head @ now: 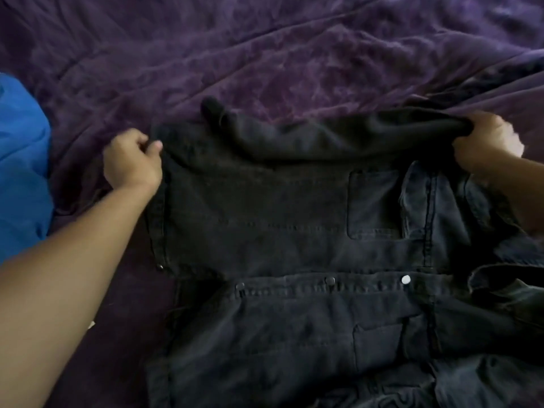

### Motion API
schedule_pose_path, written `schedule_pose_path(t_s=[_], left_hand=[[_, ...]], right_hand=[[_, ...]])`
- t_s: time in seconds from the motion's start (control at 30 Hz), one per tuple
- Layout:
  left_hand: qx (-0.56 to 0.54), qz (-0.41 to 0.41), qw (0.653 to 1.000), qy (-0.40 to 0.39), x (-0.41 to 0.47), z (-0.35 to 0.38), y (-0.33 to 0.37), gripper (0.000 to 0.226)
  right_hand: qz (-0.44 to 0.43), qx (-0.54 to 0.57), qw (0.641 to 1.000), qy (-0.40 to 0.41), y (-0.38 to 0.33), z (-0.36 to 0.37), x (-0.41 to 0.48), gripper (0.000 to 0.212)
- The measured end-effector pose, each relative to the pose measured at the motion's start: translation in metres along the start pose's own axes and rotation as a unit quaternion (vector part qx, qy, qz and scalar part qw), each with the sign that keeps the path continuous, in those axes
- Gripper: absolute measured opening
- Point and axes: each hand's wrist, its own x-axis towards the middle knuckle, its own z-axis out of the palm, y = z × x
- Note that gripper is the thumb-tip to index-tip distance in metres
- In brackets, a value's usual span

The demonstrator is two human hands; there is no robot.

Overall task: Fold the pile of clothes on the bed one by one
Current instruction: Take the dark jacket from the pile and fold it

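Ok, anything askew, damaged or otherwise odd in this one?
Nothing really stands out. The black jacket lies mostly flat on the purple bedspread, gripped at its far edge by the left hand and right hand; only its right side is bunched.

A rumpled purple bedspread point(265, 54) is spread across the whole far part of the scene, creased in long folds running toward the far right. At the left edge a mass of bright blue fabric point(20, 160) is seen lying on it, cut off by the frame.
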Motion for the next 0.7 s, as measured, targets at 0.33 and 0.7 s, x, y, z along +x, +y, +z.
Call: schedule_pose_path(t_s=[0.33, 0.7], left_hand=[[0.035, 0.051, 0.998, -0.027, -0.129, 0.013, -0.055, 0.054], [0.002, -0.173, 0.956, -0.239, -0.384, -0.062, -0.197, 0.097]], right_hand=[[-0.167, 0.034, 0.985, -0.026, 0.028, 0.033, -0.093, 0.071], [-0.28, -0.081, 0.94, -0.177, 0.146, 0.082, -0.317, 0.056]])
